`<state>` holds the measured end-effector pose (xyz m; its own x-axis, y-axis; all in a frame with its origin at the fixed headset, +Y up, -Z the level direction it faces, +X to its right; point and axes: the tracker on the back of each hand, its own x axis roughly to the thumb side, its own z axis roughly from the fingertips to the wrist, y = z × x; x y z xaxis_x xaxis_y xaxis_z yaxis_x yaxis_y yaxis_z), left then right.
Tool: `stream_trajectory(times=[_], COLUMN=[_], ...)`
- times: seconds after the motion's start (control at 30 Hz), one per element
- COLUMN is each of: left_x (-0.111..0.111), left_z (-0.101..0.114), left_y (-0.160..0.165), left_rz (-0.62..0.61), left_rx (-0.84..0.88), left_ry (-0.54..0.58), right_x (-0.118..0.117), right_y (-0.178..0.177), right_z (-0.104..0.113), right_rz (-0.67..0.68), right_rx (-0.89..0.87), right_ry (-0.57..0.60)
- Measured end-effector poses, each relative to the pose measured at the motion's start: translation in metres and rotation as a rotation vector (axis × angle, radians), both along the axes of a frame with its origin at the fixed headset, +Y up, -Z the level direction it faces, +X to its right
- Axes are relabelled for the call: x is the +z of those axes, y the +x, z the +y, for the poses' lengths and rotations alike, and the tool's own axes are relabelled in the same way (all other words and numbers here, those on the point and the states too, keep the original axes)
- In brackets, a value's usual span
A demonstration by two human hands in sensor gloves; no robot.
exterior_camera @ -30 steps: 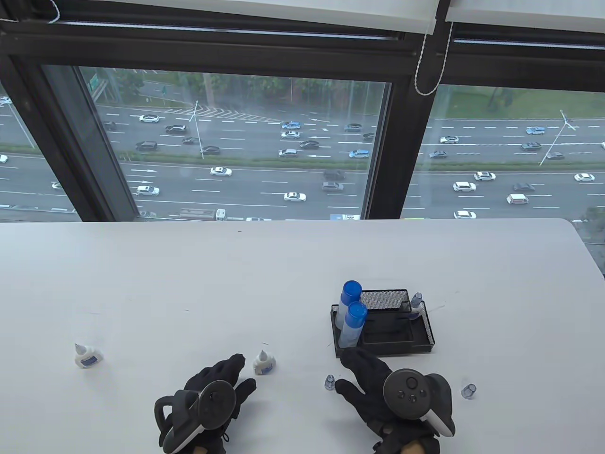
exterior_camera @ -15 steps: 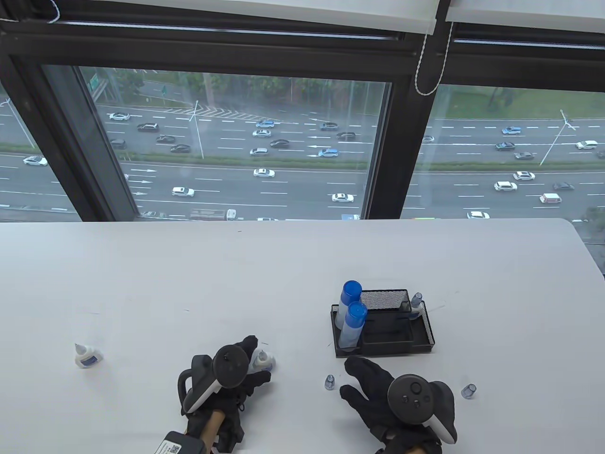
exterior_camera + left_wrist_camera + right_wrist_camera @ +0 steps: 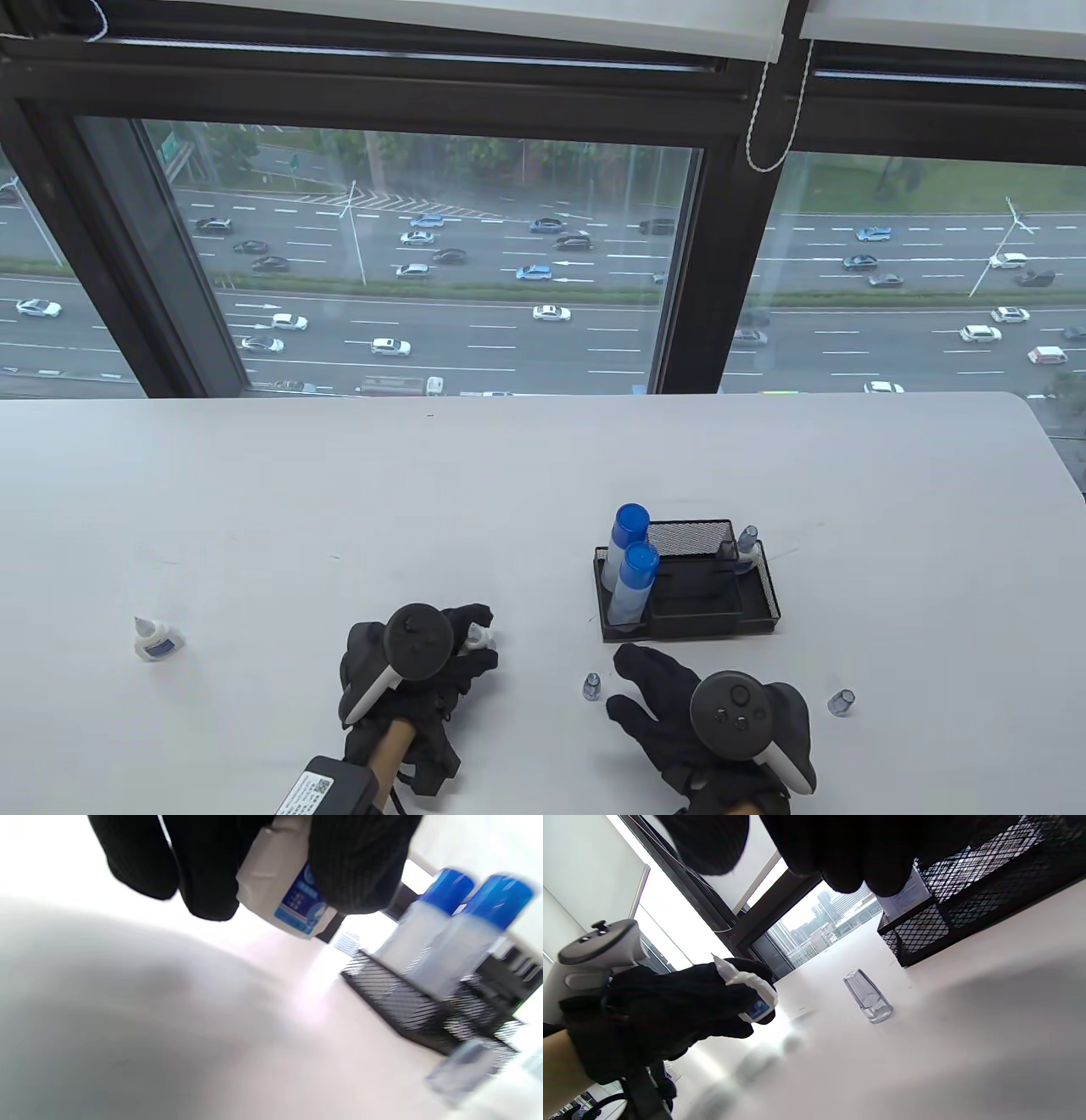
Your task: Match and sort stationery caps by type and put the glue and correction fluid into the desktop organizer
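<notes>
My left hand grips a small white correction-fluid bottle with a blue label, uncapped, lifted just off the white table. The right wrist view shows the same bottle with its nozzle up. My right hand rests flat and open on the table beside a clear cap, also seen standing upright as the clear cap. A second clear cap lies to the right. Another uncapped bottle stands far left. The black mesh organizer holds two blue-capped glue sticks and a capped bottle.
The table's far edge meets a large window over a highway. A blind cord hangs at the upper right. The table's right edge curves away near the organizer side.
My left hand moved forward and right, closed around the small bottle and lifted it slightly. My right hand stayed flat near the clear cap.
</notes>
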<state>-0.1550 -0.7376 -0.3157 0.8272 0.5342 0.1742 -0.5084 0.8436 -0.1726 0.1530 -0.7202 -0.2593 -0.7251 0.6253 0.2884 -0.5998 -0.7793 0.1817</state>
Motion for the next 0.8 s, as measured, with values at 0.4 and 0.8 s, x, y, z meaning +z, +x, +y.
stream_trajectory(times=[0.4, 0.8], left_x=[0.064, 0.052], left_z=[0.026, -0.006], left_y=[0.026, 0.023], left_rz=[-0.227, -0.279], left_rx=[0.245, 0.17], left_ry=[0.055, -0.049], right_x=[-0.005, -0.037], right_y=[-0.005, -0.029], right_z=[-0.012, 0.007], right_rz=[0.001, 0.025], right_rx=[0.095, 0.21], right_ry=[-0.043, -0.209])
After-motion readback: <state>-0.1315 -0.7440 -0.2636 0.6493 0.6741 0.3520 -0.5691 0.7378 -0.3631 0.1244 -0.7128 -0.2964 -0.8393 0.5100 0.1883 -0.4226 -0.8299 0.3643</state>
